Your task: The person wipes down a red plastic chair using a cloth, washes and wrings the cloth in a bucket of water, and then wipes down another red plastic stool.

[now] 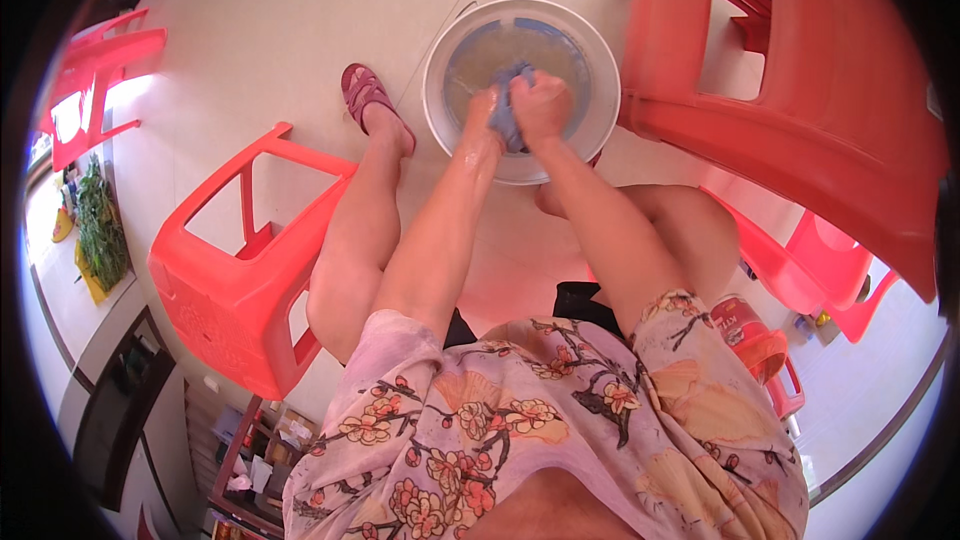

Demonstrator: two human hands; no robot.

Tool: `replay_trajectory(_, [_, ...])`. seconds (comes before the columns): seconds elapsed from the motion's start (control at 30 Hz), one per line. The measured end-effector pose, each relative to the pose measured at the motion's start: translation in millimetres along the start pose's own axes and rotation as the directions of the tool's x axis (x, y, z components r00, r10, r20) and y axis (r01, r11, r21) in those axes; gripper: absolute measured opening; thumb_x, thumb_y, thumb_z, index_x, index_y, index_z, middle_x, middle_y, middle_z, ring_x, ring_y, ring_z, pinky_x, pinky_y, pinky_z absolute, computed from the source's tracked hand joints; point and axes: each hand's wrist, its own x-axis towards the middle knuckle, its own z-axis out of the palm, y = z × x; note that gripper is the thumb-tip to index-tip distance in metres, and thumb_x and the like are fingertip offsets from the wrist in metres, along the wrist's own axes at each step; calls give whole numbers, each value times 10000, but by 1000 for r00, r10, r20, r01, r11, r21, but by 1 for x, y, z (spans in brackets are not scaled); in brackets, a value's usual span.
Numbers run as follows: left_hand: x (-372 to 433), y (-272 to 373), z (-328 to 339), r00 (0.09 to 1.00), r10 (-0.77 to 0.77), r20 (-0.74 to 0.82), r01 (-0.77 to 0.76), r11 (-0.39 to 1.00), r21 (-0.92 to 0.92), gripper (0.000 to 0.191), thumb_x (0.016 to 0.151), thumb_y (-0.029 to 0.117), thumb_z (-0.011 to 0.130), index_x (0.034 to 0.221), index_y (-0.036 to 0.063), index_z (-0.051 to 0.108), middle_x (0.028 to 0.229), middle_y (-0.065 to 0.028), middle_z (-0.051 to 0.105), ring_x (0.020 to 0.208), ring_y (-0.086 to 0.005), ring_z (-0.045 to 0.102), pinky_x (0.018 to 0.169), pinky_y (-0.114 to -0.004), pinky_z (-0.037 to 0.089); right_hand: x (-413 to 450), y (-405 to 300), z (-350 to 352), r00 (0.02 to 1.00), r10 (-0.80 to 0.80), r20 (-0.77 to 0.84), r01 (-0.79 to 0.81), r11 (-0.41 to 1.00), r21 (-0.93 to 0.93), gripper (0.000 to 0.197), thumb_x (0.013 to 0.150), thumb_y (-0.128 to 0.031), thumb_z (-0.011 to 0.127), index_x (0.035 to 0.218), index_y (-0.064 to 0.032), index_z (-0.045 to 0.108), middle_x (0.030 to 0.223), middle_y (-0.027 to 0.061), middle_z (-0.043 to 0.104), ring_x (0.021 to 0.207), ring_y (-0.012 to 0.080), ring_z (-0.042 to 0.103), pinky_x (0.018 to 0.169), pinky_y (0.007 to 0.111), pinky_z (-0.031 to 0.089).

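A wet blue cloth (507,120) is bunched up between my two hands, over a round metal basin (609,90). My left hand (484,111) grips it from the left side, its wrist wet. On the other side my right hand (544,103) is closed around the cloth, knuckles up. Cloudy, greyish-brown water (480,60) fills part of the basin, with a blue patch along its far edge. The palms and the cloth's lower folds are hidden from view.
Left of my leg stands a red plastic stool (225,300). A stack of red plastic stools (817,105) rises close to the basin's right side. My sandalled foot (367,94) is left of the basin. Green leafy plants (101,229) lie farther left; a red bucket (750,341) stands at right.
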Motion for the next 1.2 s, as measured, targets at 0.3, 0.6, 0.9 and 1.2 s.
replay_trajectory(0.3, [7, 16, -42, 962, 231, -143, -203, 961, 187, 534, 938, 332, 581, 1324, -10, 446, 1287, -129, 528, 1165, -238, 508, 1003, -387, 413, 58, 85, 52, 998, -8, -59, -8, 963, -268, 421, 828, -199, 637, 1229, -80, 587, 1114, 235, 638, 1068, 405, 605, 936, 477, 468])
replay_trajectory(0.6, [2, 0, -28, 915, 266, -304, -23, 786, 618, 800, 935, 465, 526, 1519, 20, 209, 1580, -215, 173, 1469, -320, 158, 1178, -381, 171, 78, 143, 67, 783, 309, 540, -112, 924, -365, 339, 789, -156, 665, 1074, 27, 668, 1044, 259, 672, 943, 381, 665, 801, 445, 526])
replay_trajectory(0.9, [34, 9, -45, 980, -64, -186, 50, 995, -82, 437, 906, 453, 556, 1044, 41, 600, 930, -115, 646, 811, -238, 638, 727, -410, 525, 1, -63, -48, 657, -112, 746, 30, 992, 122, 260, 814, -209, 717, 922, 13, 636, 821, 167, 677, 671, 328, 625, 651, 413, 489])
replay_trajectory(1.2, [19, -1, -51, 997, 76, -14, -76, 995, -68, 209, 864, 232, 592, 893, 29, 634, 775, -84, 624, 622, -208, 594, 554, -355, 479, -49, -60, -6, 909, -286, 304, 341, 928, -149, 358, 883, -339, 607, 847, 14, 651, 825, 248, 641, 762, 441, 606, 684, 497, 468])
